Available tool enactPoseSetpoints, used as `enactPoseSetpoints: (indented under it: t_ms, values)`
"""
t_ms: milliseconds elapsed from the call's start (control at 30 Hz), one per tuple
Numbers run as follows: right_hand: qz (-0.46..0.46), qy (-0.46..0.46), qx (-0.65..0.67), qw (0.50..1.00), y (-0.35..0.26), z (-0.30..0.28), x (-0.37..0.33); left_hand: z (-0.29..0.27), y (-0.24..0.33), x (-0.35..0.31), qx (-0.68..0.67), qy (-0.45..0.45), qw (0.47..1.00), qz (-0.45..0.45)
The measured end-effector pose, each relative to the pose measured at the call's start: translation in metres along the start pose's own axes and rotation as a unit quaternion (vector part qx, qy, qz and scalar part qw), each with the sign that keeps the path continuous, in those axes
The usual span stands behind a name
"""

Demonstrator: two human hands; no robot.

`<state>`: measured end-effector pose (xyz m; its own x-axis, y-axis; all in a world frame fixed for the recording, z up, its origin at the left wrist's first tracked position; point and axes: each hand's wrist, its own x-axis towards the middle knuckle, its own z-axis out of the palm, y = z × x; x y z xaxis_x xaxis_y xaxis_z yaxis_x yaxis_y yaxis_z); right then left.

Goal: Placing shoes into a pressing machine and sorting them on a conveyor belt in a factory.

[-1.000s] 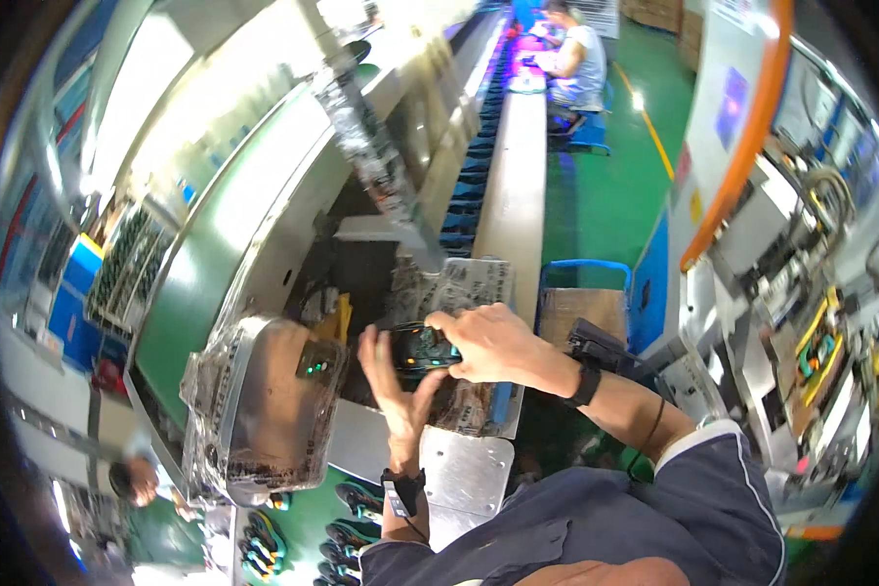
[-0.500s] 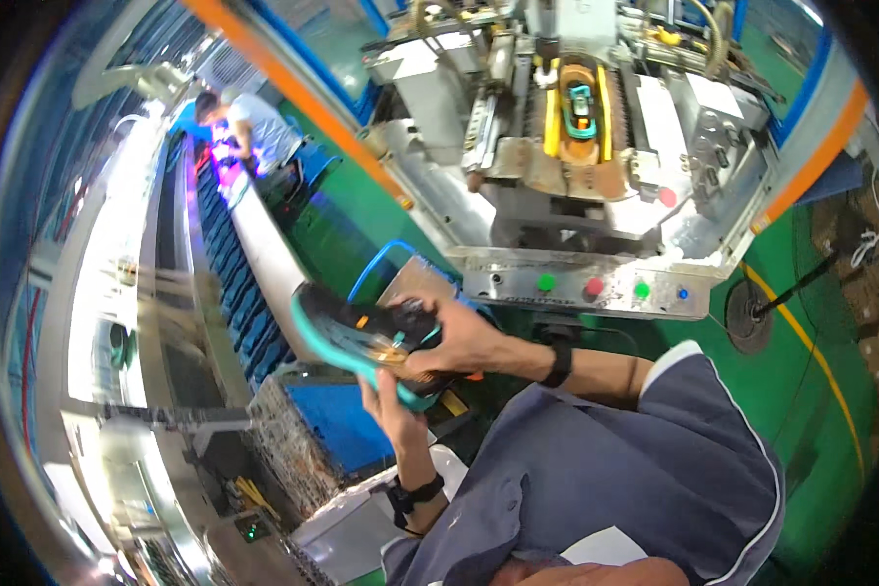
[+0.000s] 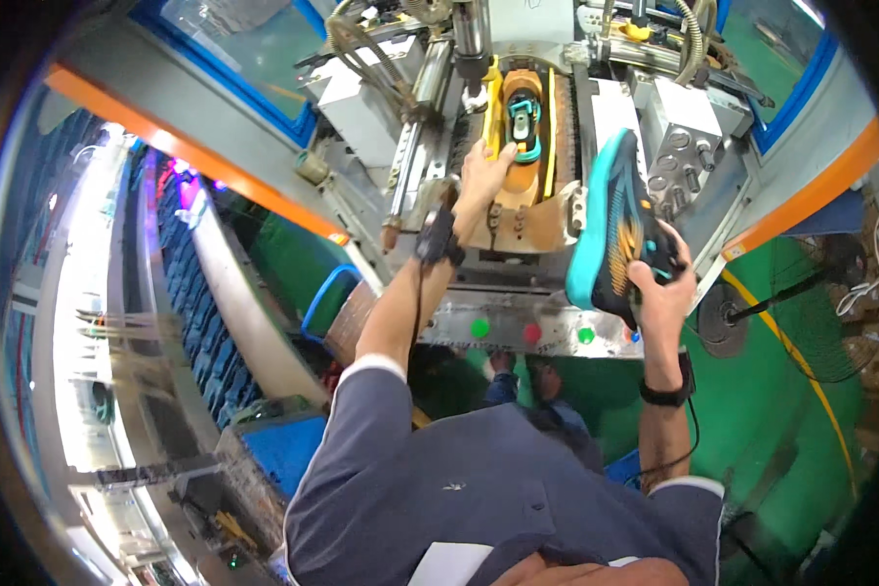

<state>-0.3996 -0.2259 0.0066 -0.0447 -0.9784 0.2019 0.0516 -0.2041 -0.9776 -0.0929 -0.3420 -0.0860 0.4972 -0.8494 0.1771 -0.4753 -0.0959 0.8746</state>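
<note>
In my right hand (image 3: 662,288) is a black sports shoe (image 3: 617,230) with orange streaks and a teal sole. It is held up on its side, the sole facing left, with my fingers and thumb wrapped round one end. My left hand (image 3: 486,174) reaches into the machine with thumb and fingers apart. Its thumb is by the teal loop of a second shoe (image 3: 523,117), black and teal, seated in a tan cradle (image 3: 524,186) between yellow side pads. Whether the thumb touches that loop, I cannot tell.
Along the machine's front panel (image 3: 439,322) are green and red buttons. Metal cylinders and hoses flank the cradle. A conveyor (image 3: 190,293) with dark blue ridges runs at the left, beside a blue-topped box (image 3: 283,449). A black floor fan (image 3: 811,283) stands at the right.
My view has turned toward the machine. Both hands held the shoe at the left before; now my left hand has let go and reached into the machine, while my right has carried the shoe rightward.
</note>
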Motion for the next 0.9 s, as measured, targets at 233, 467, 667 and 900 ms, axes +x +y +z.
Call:
enactPoseSetpoints:
  t_ms: [233,467,667,900]
  values:
    - [-0.007,0.142,-0.07,0.987,0.003,-0.024,0.029,0.084,-0.032,0.109,0.104,-0.06,0.991,-0.065]
    - [-0.009,0.095,-0.249,0.964,0.01,0.018,0.145,0.065,-0.046,0.108,-0.121,-0.043,0.977,-0.171]
    - [0.001,-0.083,-0.447,0.891,0.049,0.117,0.28,-0.074,0.013,-0.026,-0.475,-0.189,0.812,-0.282]
    - [-0.048,-0.155,-0.537,0.828,0.144,0.265,0.277,-0.23,0.025,-0.185,-0.348,-0.054,0.881,-0.315]
